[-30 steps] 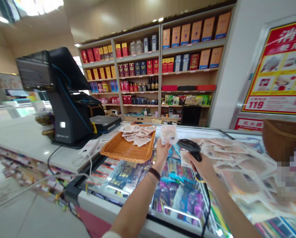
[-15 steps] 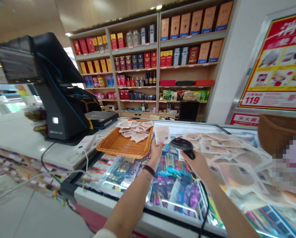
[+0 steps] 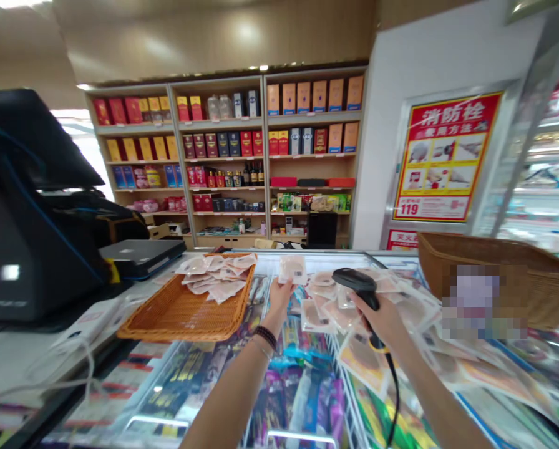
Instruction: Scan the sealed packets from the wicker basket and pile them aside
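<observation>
Near the middle, my left hand (image 3: 279, 294) pinches the lower edge of a clear packet (image 3: 292, 268) with a pale flat item inside and a small dark label facing me. The black handheld barcode scanner (image 3: 357, 280) is gripped in my right hand (image 3: 379, 318), its head pointing left towards the packet, a short gap apart. From its handle a black cable (image 3: 394, 393) hangs down. To the left of my left hand stands an orange wicker tray (image 3: 167, 315) with a heap of similar packets (image 3: 216, 274) at its back. More flat packets (image 3: 364, 358) lie spread under and around my right hand.
Below is a glass-topped freezer (image 3: 167, 430) filled with colourful wrapped packs. A dark checkout terminal (image 3: 17, 218) and a flat grey device (image 3: 141, 257) stand on the left. A brown basket (image 3: 541, 287) sits at the right. Shelves of boxes (image 3: 228, 146) line the back.
The view has swung to the right, so the terminal and tray sit further left. Both hands keep their hold on the packet and the scanner.
</observation>
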Demonstrator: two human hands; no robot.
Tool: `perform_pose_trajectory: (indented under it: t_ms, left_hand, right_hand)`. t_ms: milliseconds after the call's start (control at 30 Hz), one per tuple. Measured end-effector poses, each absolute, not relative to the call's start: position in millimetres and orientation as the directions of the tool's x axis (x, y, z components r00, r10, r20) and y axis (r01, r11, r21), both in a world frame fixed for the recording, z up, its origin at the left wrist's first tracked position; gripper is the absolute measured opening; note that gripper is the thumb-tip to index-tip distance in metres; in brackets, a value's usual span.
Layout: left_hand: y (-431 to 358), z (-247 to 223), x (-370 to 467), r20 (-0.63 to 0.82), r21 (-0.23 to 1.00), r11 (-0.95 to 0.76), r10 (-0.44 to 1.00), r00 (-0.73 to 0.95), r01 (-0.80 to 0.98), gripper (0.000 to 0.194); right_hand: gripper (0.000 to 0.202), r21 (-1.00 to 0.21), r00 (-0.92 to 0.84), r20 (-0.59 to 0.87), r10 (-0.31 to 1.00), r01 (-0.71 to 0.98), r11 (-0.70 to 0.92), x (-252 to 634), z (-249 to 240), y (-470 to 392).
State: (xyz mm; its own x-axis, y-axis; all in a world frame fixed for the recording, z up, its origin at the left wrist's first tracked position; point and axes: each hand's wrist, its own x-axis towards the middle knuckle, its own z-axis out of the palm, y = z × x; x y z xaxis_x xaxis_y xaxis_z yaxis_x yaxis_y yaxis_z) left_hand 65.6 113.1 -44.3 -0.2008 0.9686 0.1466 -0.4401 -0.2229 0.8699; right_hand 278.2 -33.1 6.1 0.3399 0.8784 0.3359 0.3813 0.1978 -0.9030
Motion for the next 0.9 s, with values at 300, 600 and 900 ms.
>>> perform_pose_trajectory:
  t_ms: [300,600,900]
  left_hand:
    - [149.8,-13.9,168.2,0.082,0.931,-0.060,0.996,0.045,-0.360,0.039]
    - [138.1,-11.2,165.0,0.109,0.961,-0.022,0.946,0.305,-0.276,0.073]
    - [126.6,-6.8,61.7,0.286,0.958,-0.281,0.912,0.293,-0.062,0.029]
  right_hand:
    - [0.044,-0.893,0.450,0.302,0.840,0.442,0.084,350.0,4.8,-61.8]
    - [0.045,-0.879,0.488,0.338,0.805,0.469,0.085,351.3,7.8,-71.3]
    - [0.044,-0.884,0.391,0.369,0.843,0.429,0.188,296.8,4.9,-44.8]
